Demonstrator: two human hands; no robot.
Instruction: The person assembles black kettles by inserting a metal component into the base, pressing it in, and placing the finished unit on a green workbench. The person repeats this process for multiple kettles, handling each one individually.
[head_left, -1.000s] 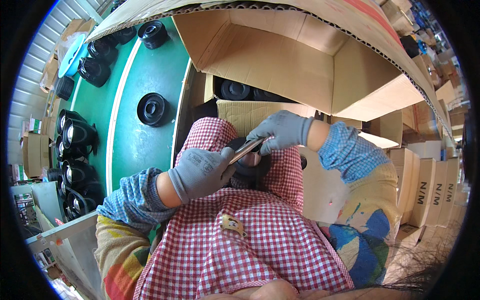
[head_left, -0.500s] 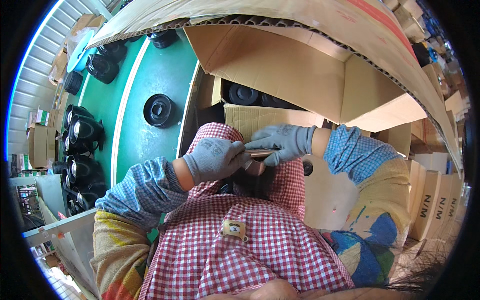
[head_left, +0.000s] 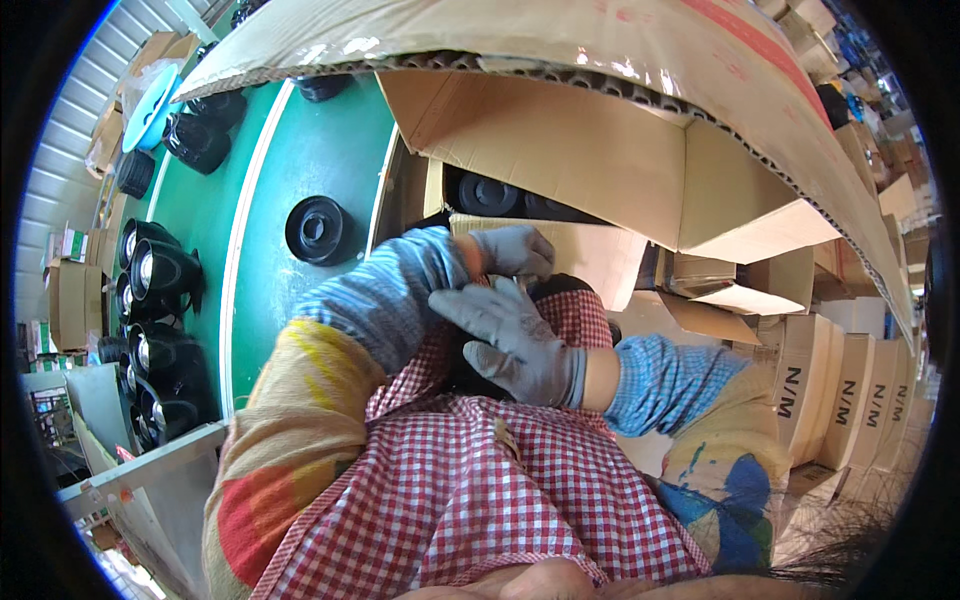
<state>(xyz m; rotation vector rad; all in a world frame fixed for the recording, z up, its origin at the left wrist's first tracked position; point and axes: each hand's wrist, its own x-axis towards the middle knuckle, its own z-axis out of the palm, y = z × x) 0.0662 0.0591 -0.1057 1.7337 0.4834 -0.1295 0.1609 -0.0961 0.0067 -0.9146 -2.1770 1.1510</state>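
Observation:
My left hand [head_left: 515, 251], in a grey glove, is closed in a fist above my lap, near the open carton's flap. A small shiny bit shows below its fingers, but I cannot make out what it holds. Nearer to me, my right hand [head_left: 512, 342], also gloved in grey, has its fingers stretched out toward the left wrist, just under the left hand. A dark rounded thing [head_left: 565, 286] shows in part beside the left hand, over the red checked apron [head_left: 480, 480]; most of it is hidden.
A large open carton [head_left: 560, 130] arches in front, with black round parts [head_left: 488, 192] in a box beneath it. On the green bench [head_left: 285, 160] at left lie a black ring-shaped part [head_left: 319, 230] and several black housings [head_left: 160, 270]. Flat cartons [head_left: 810, 385] stand at right.
My left hand has gone forward and right, and my right hand has drawn back toward me and left. The shiny metal piece between them is now mostly hidden.

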